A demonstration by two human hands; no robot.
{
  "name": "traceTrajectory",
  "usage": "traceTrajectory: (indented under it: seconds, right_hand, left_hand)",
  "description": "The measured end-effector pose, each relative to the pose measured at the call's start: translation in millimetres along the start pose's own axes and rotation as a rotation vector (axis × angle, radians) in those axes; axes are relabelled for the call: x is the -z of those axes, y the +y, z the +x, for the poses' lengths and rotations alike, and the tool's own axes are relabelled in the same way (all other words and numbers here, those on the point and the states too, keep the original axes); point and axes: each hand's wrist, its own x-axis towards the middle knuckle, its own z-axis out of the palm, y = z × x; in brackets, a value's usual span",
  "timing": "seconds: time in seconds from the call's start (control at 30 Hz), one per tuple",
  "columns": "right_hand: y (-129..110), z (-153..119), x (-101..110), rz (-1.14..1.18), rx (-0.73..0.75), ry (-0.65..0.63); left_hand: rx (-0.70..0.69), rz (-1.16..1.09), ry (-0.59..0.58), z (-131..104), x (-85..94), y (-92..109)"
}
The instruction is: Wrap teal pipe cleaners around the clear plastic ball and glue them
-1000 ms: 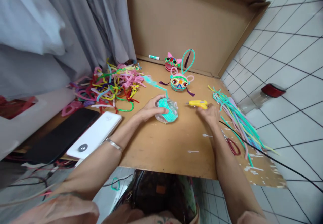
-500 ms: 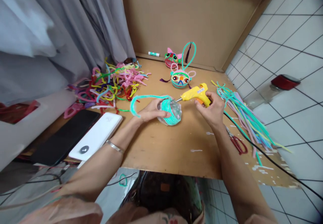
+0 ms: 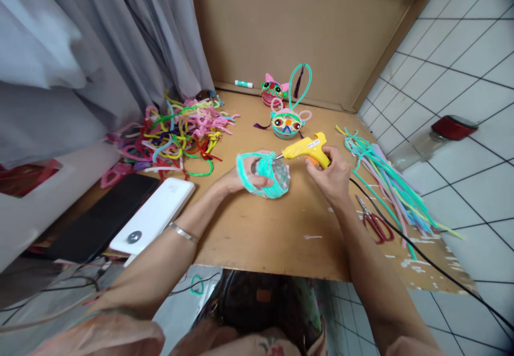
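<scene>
My left hand [image 3: 246,178] is closed around a clear plastic ball [image 3: 283,173] partly wrapped in rows of turquoise pipe cleaner [image 3: 265,168]. A loose length of the pipe cleaner loops out over the back of that hand. In my right hand [image 3: 331,173] is a yellow hot glue gun [image 3: 305,148], its fingers wrapped round the handle near the orange trigger. The metal nozzle points left and meets, or nearly meets, the upper edge of the turquoise rows; I cannot tell whether it touches.
Two decorated animal-face balls [image 3: 287,124] stand behind my hands, near a glue stick [image 3: 243,84]. Left lie tangled pipe cleaners [image 3: 193,126], a black phone [image 3: 106,214] and a white power bank [image 3: 155,214]. Right are straight pipe cleaners [image 3: 389,184], red-handled scissors [image 3: 375,225] and the gun's black cable [image 3: 413,246].
The glue gun has shifted slightly left, its nozzle now at the turquoise rows. The loose pipe cleaner end has swung right, from left of my hand to close over it.
</scene>
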Motion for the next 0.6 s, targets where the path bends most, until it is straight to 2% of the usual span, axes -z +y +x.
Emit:
traceTrajectory:
  seconds: [0.33, 0.6]
  right_hand:
    - [0.4, 0.7, 1.9, 0.075, -0.01, -0.05]
    - [-0.8, -0.6, 2.7, 0.041, 0.008, -0.01]
  left_hand:
    - [-0.005, 0.02, 0.027, 0.4, -0.4, -0.1]
    - [-0.015, 0.008, 0.033, -0.2, -0.6, 0.6]
